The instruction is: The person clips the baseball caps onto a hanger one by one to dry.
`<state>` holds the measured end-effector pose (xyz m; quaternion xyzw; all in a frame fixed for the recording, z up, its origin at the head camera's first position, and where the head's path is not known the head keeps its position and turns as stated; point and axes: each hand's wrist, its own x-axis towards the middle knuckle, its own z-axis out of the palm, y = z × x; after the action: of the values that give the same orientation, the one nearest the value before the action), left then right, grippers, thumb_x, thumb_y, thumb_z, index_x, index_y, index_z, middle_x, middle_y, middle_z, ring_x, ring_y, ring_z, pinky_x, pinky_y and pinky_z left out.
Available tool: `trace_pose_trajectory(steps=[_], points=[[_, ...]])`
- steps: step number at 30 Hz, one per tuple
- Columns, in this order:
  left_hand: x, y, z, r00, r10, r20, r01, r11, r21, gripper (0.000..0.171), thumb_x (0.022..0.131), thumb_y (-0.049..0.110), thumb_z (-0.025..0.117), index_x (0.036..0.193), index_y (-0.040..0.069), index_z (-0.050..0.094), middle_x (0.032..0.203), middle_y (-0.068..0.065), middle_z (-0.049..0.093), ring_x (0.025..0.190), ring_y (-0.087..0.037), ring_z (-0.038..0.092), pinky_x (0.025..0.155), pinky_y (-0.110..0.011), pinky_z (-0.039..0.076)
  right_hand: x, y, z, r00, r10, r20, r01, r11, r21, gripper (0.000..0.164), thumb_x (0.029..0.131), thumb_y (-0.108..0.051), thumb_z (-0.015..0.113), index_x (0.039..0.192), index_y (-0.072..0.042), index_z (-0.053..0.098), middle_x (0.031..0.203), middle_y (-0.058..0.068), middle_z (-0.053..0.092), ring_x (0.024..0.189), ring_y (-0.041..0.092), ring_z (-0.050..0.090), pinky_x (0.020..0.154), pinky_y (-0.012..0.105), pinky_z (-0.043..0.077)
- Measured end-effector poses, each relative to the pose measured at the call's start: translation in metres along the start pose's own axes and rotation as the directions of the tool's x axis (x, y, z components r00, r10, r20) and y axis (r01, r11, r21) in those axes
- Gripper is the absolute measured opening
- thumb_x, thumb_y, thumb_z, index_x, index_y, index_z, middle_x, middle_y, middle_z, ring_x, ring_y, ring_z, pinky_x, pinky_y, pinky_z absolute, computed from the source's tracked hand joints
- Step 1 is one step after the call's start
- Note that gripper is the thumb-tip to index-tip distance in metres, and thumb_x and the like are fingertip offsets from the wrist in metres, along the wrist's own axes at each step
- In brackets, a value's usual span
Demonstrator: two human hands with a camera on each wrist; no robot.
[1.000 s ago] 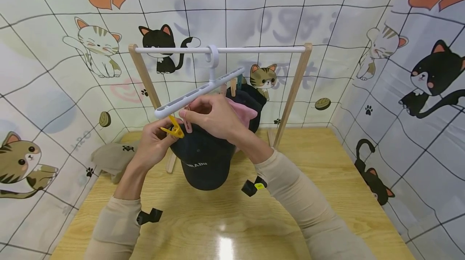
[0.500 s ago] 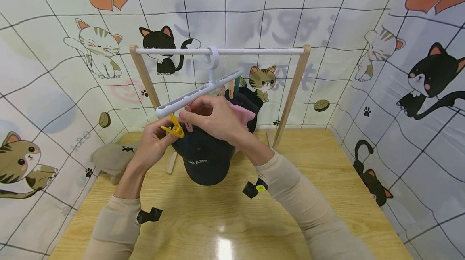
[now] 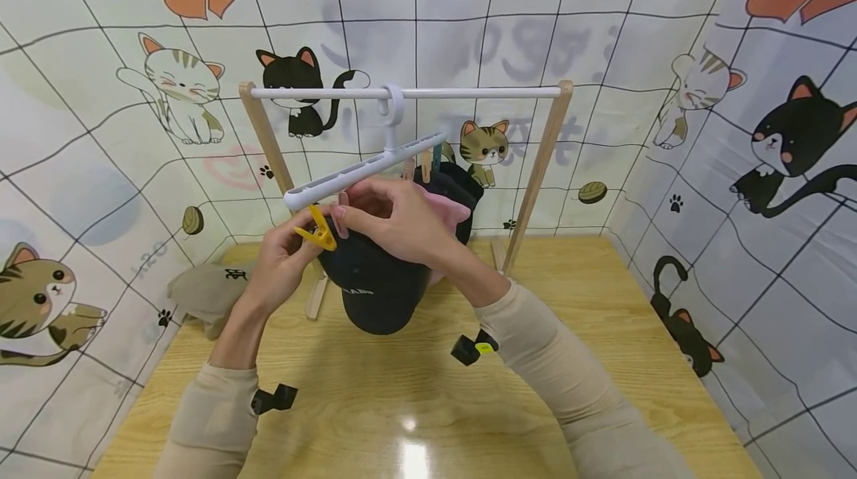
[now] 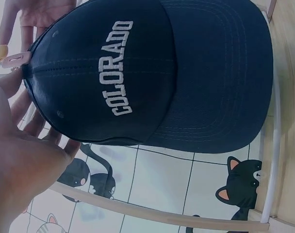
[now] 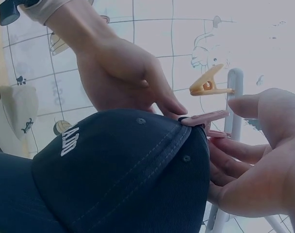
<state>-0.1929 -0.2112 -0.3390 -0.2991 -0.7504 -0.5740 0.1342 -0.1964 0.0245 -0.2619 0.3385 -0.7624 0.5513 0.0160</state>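
A dark cap (image 3: 378, 293) with COLORADO lettering hangs below the left end of the pale plastic hanger (image 3: 341, 178). The pink clothespin (image 5: 203, 118) bites the cap's back edge. My left hand (image 3: 284, 259) holds that edge between thumb and fingers, just beside the yellow clothespin (image 3: 318, 230), which dangles from the hanger's end. From the other side my right hand (image 3: 402, 222) has its thumb and fingers about the pink clothespin's handles. In the right wrist view the thumb lies very close to the upper handle; whether it presses is hard to tell.
The hanger hooks over the white rod (image 3: 469, 93) of a wooden-legged rack (image 3: 538, 174). Farther along it hang a pink cap (image 3: 450, 213) and a black cap (image 3: 469, 185) on clothespins. A beige cap (image 3: 207, 293) lies on the table (image 3: 535, 360) at left.
The dark cap's brim has swung up a little and its lettering has turned leftward. Both clothespins and the hanger's near end have shifted slightly left. The hands keep nearly the same places.
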Motion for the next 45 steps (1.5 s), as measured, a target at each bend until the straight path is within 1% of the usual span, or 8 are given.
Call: trace_pose_trajectory(steps=[8,18,19,21,26,31,39,45], points=[[-0.001,0.000,-0.001,1.000,-0.026,0.016,0.026,0.999,0.022,0.048,0.110,0.010,0.045,0.157,0.021,0.046,0.157,-0.001,0.051,0.139,-0.012,0.052,0.110,-0.016,0.044,-0.004,0.002,-0.002,0.999,-0.029,0.035,0.030,0.999,-0.014,0.037,0.100,-0.034,0.070,0.131,-0.015,0.067,0.118,-0.003,0.076,0.105,0.009,0.073,0.096,0.030,0.059],[-0.007,-0.004,-0.008,1.000,-0.023,-0.003,0.023,0.996,0.090,0.053,0.110,0.011,0.045,0.160,0.026,0.039,0.161,-0.003,0.046,0.146,-0.013,0.045,0.119,-0.017,0.032,-0.013,0.003,0.000,0.999,-0.049,0.008,0.049,0.995,-0.083,0.046,0.098,-0.034,0.072,0.138,-0.015,0.062,0.123,-0.002,0.073,0.109,0.011,0.072,0.101,0.037,0.058],[-0.008,-0.005,-0.009,1.000,-0.026,-0.003,0.026,0.995,0.099,0.053,0.109,0.010,0.045,0.160,0.027,0.039,0.161,-0.005,0.045,0.144,-0.013,0.045,0.119,-0.019,0.031,-0.015,0.004,0.000,0.999,-0.054,0.003,0.054,0.995,-0.088,0.047,0.097,-0.033,0.072,0.139,-0.014,0.061,0.124,-0.001,0.073,0.110,0.012,0.072,0.102,0.037,0.057],[-0.012,-0.008,-0.011,0.999,-0.045,-0.011,0.046,0.990,0.133,0.054,0.109,0.012,0.046,0.160,0.029,0.038,0.163,-0.004,0.042,0.146,-0.016,0.040,0.124,-0.033,0.029,-0.017,0.004,-0.001,0.998,-0.069,-0.004,0.068,0.992,-0.102,0.049,0.097,-0.031,0.072,0.140,-0.012,0.060,0.127,0.001,0.071,0.114,0.016,0.072,0.104,0.039,0.056],[-0.025,-0.015,-0.022,0.990,-0.135,-0.048,0.143,0.960,0.241,0.054,0.110,0.022,0.048,0.160,0.038,0.034,0.168,0.007,0.033,0.158,-0.023,0.026,0.124,-0.068,0.020,-0.025,0.008,0.000,0.990,-0.138,-0.007,0.135,0.979,-0.150,0.051,0.098,-0.029,0.072,0.142,-0.010,0.057,0.135,0.006,0.063,0.122,0.023,0.068,0.108,0.040,0.054],[-0.037,-0.018,-0.034,0.975,-0.198,-0.097,0.218,0.933,0.288,0.051,0.111,0.031,0.045,0.160,0.041,0.032,0.168,0.014,0.031,0.159,-0.022,0.025,0.122,-0.068,0.024,-0.031,0.010,0.002,0.983,-0.182,-0.018,0.175,0.964,-0.202,0.054,0.097,-0.030,0.073,0.143,-0.010,0.056,0.137,0.009,0.060,0.127,0.027,0.065,0.110,0.041,0.052],[-0.057,-0.024,-0.055,0.954,-0.254,-0.157,0.292,0.900,0.324,0.051,0.111,0.035,0.044,0.161,0.037,0.032,0.170,0.008,0.030,0.159,-0.027,0.026,0.118,-0.069,0.029,-0.038,0.009,0.003,0.983,-0.184,-0.022,0.170,0.942,-0.289,0.062,0.095,-0.039,0.073,0.148,-0.014,0.052,0.138,0.001,0.060,0.130,0.022,0.059,0.111,0.042,0.049],[-0.075,-0.032,-0.070,0.939,-0.282,-0.195,0.337,0.862,0.379,0.052,0.111,0.037,0.044,0.161,0.042,0.029,0.171,0.006,0.028,0.157,-0.030,0.028,0.115,-0.068,0.030,-0.040,0.009,0.005,0.967,-0.253,-0.038,0.225,0.911,-0.346,0.065,0.093,-0.041,0.074,0.148,-0.015,0.052,0.139,-0.004,0.057,0.132,0.019,0.053,0.114,0.039,0.044]])
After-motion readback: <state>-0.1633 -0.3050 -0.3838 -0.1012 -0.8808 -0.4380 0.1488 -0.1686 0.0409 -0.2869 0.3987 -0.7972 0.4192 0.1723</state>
